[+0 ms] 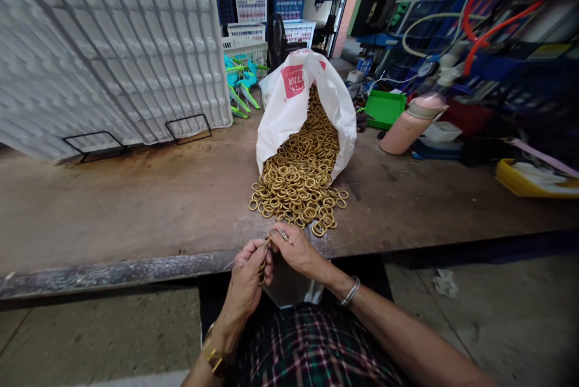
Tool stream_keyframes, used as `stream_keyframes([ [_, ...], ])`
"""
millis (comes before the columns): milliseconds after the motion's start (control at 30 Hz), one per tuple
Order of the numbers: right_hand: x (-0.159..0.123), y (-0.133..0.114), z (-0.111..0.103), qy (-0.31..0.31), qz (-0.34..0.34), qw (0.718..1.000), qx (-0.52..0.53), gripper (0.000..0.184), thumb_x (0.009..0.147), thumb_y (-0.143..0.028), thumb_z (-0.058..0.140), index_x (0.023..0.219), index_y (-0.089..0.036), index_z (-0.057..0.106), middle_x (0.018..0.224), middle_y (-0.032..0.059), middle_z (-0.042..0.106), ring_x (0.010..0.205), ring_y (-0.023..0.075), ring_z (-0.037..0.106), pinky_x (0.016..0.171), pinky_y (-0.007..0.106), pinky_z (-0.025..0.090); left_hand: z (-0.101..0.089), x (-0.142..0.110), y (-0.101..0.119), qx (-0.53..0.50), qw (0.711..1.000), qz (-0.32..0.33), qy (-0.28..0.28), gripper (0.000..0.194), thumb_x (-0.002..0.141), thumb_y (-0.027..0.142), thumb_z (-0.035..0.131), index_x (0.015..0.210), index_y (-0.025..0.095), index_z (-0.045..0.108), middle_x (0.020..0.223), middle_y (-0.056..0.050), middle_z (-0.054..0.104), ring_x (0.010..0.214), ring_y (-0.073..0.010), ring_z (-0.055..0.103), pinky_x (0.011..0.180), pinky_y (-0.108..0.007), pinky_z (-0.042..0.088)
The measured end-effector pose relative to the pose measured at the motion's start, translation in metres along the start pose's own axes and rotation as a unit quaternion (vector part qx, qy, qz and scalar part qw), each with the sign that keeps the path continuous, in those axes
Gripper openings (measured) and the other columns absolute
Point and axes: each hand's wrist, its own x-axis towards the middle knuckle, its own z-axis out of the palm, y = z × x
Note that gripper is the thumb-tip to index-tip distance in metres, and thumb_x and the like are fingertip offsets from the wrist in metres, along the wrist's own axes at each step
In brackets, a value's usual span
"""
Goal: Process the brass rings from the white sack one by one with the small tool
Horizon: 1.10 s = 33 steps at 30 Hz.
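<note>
Brass-coloured rings (298, 185) spill in a heap from a white plastic bag (283, 128) onto the bench. Just below the heap, at the bench's front edge, both hands meet. My left hand (248, 269) is closed, with a few brass rings (261, 272) showing between its fingers. My right hand (296, 249) is closed too, its fingertips touching those of the left. A thin, light metal piece (283, 234) sticks out of the right fist; its kind cannot be made out. Whatever lies between the fingertips is mostly hidden.
White ribbed trays (136, 43) stand upright at the left in black wire stands (187, 129). To the right are a green bin (384, 108), a pink bottle (411, 125) and a yellow tray (534, 181). Teal and green plastic pieces (242, 85) lie behind the bag.
</note>
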Motion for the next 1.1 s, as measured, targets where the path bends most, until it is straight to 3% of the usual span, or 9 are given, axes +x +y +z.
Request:
stream_keyframes([
  [133,-0.005,0.002,-0.002,-0.018,-0.042,0.985,-0.164,0.020,0.081,-0.016,0.040,0.092,-0.018,0.057,0.077,0.0022,0.062,0.069,0.0118,0.055,0.063,0.021,0.034,0.000,0.000,-0.002,0.041,0.999,0.020,0.027,0.027,0.073,0.040,0.062,0.073,0.016,0.051,0.058,0.005,0.048,0.044,-0.0045,0.039,0.039,-0.016,0.031],
  [267,-0.012,0.003,-0.001,-0.077,-0.033,0.952,-0.295,0.023,0.075,-0.012,0.044,0.095,-0.018,0.055,0.080,0.0045,0.063,0.070,0.0144,0.056,0.059,0.023,0.030,-0.002,0.001,-0.003,0.069,0.996,0.039,0.039,0.029,0.074,0.043,0.060,0.074,0.016,0.051,0.058,0.004,0.048,0.044,-0.0051,0.040,0.040,-0.016,0.032],
  [600,-0.011,0.000,0.004,-0.096,-0.004,0.938,-0.333,0.020,0.082,-0.016,0.038,0.096,-0.018,0.052,0.084,0.0065,0.065,0.071,0.0172,0.058,0.058,0.026,0.030,-0.003,0.000,-0.005,0.128,0.989,0.057,0.054,0.032,0.074,0.047,0.057,0.073,0.016,0.051,0.058,0.004,0.049,0.044,-0.0059,0.042,0.040,-0.016,0.034],
  [967,-0.012,-0.008,0.001,-0.109,-0.003,0.927,-0.358,0.023,0.076,-0.013,0.042,0.097,-0.015,0.052,0.086,0.0094,0.065,0.074,0.0198,0.060,0.060,0.026,0.033,-0.003,-0.012,0.003,0.155,0.985,0.057,0.047,0.029,0.076,0.045,0.057,0.068,0.017,0.051,0.055,0.003,0.048,0.043,-0.0066,0.042,0.039,-0.016,0.034],
  [1100,-0.005,-0.002,-0.012,-0.059,0.030,0.927,-0.369,0.025,0.077,-0.010,0.039,0.099,-0.015,0.051,0.080,0.0086,0.065,0.071,0.0180,0.060,0.060,0.025,0.033,0.005,-0.029,0.010,0.134,0.991,0.015,-0.024,0.026,0.075,0.041,0.059,0.069,0.016,0.053,0.055,0.003,0.048,0.042,-0.0062,0.042,0.038,-0.017,0.035],
])
